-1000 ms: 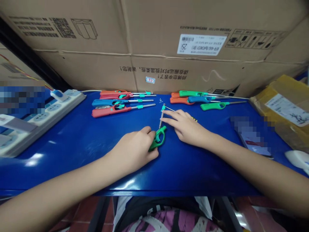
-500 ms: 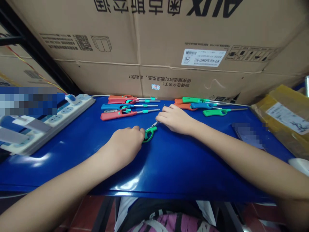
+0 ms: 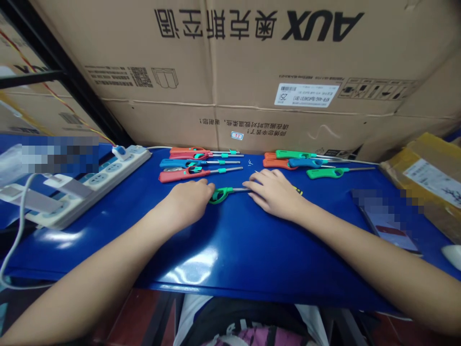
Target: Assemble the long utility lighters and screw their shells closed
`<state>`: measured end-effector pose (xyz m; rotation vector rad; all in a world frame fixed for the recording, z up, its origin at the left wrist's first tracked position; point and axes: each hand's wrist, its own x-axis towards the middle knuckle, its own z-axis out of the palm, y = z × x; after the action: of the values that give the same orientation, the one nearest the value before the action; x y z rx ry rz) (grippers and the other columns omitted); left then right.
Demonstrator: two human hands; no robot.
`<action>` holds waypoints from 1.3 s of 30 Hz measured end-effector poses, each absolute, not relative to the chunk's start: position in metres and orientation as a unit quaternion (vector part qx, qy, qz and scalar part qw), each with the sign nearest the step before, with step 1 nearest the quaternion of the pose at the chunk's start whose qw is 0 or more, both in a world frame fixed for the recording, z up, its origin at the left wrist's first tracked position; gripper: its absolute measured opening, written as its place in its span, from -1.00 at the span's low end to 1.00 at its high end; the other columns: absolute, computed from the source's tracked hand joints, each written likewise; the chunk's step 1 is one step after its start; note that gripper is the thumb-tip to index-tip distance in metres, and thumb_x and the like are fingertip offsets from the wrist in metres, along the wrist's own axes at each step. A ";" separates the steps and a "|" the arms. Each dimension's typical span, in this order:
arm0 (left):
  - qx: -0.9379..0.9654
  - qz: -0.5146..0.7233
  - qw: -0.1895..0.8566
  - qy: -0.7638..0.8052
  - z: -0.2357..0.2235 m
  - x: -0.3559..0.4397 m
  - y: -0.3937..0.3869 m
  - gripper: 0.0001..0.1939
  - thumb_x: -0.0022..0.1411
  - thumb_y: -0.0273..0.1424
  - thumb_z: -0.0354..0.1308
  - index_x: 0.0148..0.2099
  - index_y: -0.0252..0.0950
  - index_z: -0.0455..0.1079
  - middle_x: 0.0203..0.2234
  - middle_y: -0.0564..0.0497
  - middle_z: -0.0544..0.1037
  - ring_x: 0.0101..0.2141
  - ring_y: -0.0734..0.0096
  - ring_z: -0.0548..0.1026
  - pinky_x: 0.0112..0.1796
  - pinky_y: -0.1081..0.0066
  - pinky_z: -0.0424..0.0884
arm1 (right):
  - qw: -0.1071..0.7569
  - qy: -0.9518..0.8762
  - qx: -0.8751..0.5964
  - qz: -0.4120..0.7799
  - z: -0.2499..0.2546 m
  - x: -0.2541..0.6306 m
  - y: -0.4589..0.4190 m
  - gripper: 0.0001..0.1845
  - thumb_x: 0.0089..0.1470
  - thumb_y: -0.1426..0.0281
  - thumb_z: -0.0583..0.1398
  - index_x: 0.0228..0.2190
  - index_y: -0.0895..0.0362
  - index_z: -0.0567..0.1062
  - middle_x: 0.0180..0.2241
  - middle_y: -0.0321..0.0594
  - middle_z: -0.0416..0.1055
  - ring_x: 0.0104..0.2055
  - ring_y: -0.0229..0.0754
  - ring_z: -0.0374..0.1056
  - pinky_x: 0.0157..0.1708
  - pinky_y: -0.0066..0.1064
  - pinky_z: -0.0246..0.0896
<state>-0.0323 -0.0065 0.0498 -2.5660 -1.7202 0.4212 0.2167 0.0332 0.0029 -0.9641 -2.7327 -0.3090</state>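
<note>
A green long-nosed lighter (image 3: 220, 194) points to the right above the blue table. Wrapped round its handle end is my left hand (image 3: 189, 199), with the fingers closed and the trigger loop showing beyond them. My right hand (image 3: 275, 192) lies low by the tip of the metal tube, its fingers apart; whether they touch the tube I cannot tell. A yellow-and-black object (image 3: 298, 190) peeks out from beneath that hand, mostly hidden. Behind my left hand lie several red and blue lighters (image 3: 183, 174) with turquoise bits. Behind my right hand are orange, blue and green lighters (image 3: 326, 173).
A large cardboard box (image 3: 245, 57) stands along the back of the blue table (image 3: 230, 254). At the left is a white power strip (image 3: 104, 180) with plugs and a cable. A phone (image 3: 392, 226) and a yellow-taped package (image 3: 428, 178) lie on the right. Small white scraps (image 3: 249, 163) sit between the lighter groups.
The green lighter has turned from slanting to nearly level, and its tube now shows more. My right hand has moved right and lower, its fingers spreading from a pinch near the tube's tip.
</note>
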 end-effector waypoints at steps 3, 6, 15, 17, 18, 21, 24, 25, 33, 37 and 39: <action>-0.811 0.143 0.013 -0.567 0.052 -0.044 0.007 -0.66 0.23 -0.62 -0.01 0.00 -0.36 0.45 -0.06 -0.27 0.58 -0.10 0.03 0.61 -0.17 0.29 0.47 | 0.131 -0.897 -0.408 -0.111 0.009 0.233 0.023 -0.60 0.31 0.36 0.08 0.10 0.23 0.45 0.06 0.14 0.41 0.06 0.17 0.27 -0.03 -0.06 0.14; -0.794 0.145 0.018 -0.590 0.052 -0.056 0.023 -0.58 0.23 -0.63 -0.04 0.10 -0.41 0.40 -0.02 -0.34 0.56 -0.06 -0.05 0.59 -0.19 0.25 0.48 | 0.066 -0.842 -0.531 -0.064 0.009 0.257 0.017 -0.49 0.24 0.32 0.12 0.18 0.25 0.38 0.09 0.17 0.36 0.12 0.26 0.25 0.01 0.01 0.20; -0.769 0.145 0.008 -0.622 0.046 -0.070 0.046 -0.54 0.09 -0.66 0.07 0.06 -0.38 0.40 -0.03 -0.29 0.57 -0.05 -0.03 0.58 -0.22 0.32 0.47 | 0.018 -0.795 -0.606 -0.006 0.005 0.293 0.026 -0.69 0.07 0.49 0.12 -0.12 0.17 0.45 -0.10 -0.03 0.44 -0.08 0.03 0.41 -0.21 -0.26 0.27; -0.771 0.144 0.013 -0.620 0.047 -0.071 0.045 -0.59 0.10 -0.65 0.05 0.02 -0.39 0.42 -0.07 -0.30 0.56 -0.08 -0.05 0.58 -0.25 0.30 0.47 | 0.004 -0.787 -0.617 -0.008 0.007 0.293 0.026 -0.74 0.02 0.53 0.11 -0.20 0.17 0.45 -0.14 -0.01 0.46 -0.08 0.07 0.40 -0.20 -0.24 0.24; -0.772 0.143 0.018 -0.619 0.047 -0.072 0.045 -0.60 0.11 -0.64 0.05 0.01 -0.39 0.43 -0.07 -0.31 0.56 -0.08 -0.07 0.58 -0.26 0.29 0.47 | -0.004 -0.782 -0.623 -0.006 0.008 0.293 0.026 -0.75 0.01 0.55 0.10 -0.23 0.17 0.45 -0.16 0.00 0.47 -0.07 0.08 0.41 -0.19 -0.24 0.22; -0.782 0.125 0.045 -0.608 0.044 -0.071 0.044 -0.50 0.11 -0.57 0.09 0.14 -0.39 0.36 0.05 -0.35 0.49 0.02 -0.16 0.53 -0.21 0.23 0.49 | -0.023 -0.754 -0.657 0.001 0.012 0.296 0.025 -0.76 0.02 0.56 0.07 -0.25 0.18 0.45 -0.21 0.03 0.51 -0.12 0.10 0.46 -0.25 -0.25 0.20; -0.824 0.089 0.079 -0.554 0.039 -0.066 0.044 -0.30 0.07 -0.50 0.15 0.29 -0.42 0.23 0.21 -0.37 0.36 0.17 -0.22 0.41 0.01 0.12 0.46 | -0.028 -0.712 -0.702 0.002 0.018 0.304 0.027 -0.70 0.06 0.54 0.04 -0.16 0.22 0.44 -0.19 0.09 0.54 -0.17 0.11 0.50 -0.35 -0.26 0.17; -0.840 0.084 0.080 -0.531 0.037 -0.063 0.045 -0.30 0.06 -0.51 0.14 0.29 -0.43 0.24 0.22 -0.36 0.36 0.19 -0.20 0.38 0.06 0.10 0.43 | -0.026 -0.701 -0.713 -0.001 0.020 0.307 0.028 -0.68 0.07 0.53 0.04 -0.13 0.22 0.43 -0.17 0.11 0.54 -0.16 0.12 0.51 -0.36 -0.27 0.18; -0.854 0.094 0.009 -0.512 0.036 -0.067 0.053 -0.33 -0.05 -0.65 0.01 0.15 -0.27 0.40 0.12 -0.17 0.49 0.10 -0.06 0.48 -0.02 0.15 0.49 | -0.034 -0.642 -0.765 -0.027 0.025 0.323 0.033 -0.56 0.24 0.27 -0.01 -0.04 0.25 0.48 0.02 0.21 0.47 -0.01 0.29 0.49 -0.24 -0.11 0.37; -0.845 0.095 -0.038 -0.525 0.044 -0.076 0.053 -0.31 -0.05 -0.60 0.06 0.19 -0.28 0.39 0.12 -0.16 0.50 0.07 -0.05 0.50 0.00 0.15 0.47 | -0.032 -0.641 -0.766 -0.035 0.018 0.322 0.034 -0.33 0.29 0.23 -0.05 0.31 0.31 0.19 0.35 0.23 0.14 0.17 0.29 0.39 -0.06 -0.01 0.41; -0.847 0.090 -0.058 -0.521 0.047 -0.079 0.052 -0.33 0.00 -0.55 0.08 0.22 -0.28 0.39 0.13 -0.15 0.50 0.07 -0.02 0.50 0.03 0.17 0.46 | -0.041 -0.648 -0.760 -0.019 0.016 0.323 0.036 -0.28 0.29 0.23 -0.04 0.37 0.30 0.10 0.41 0.14 0.06 0.28 0.24 0.29 0.05 -0.01 0.38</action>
<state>-0.0786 0.0521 0.0470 -2.7619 -1.7014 0.2938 0.3228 0.0356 0.0158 -2.4531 -2.0909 -0.0601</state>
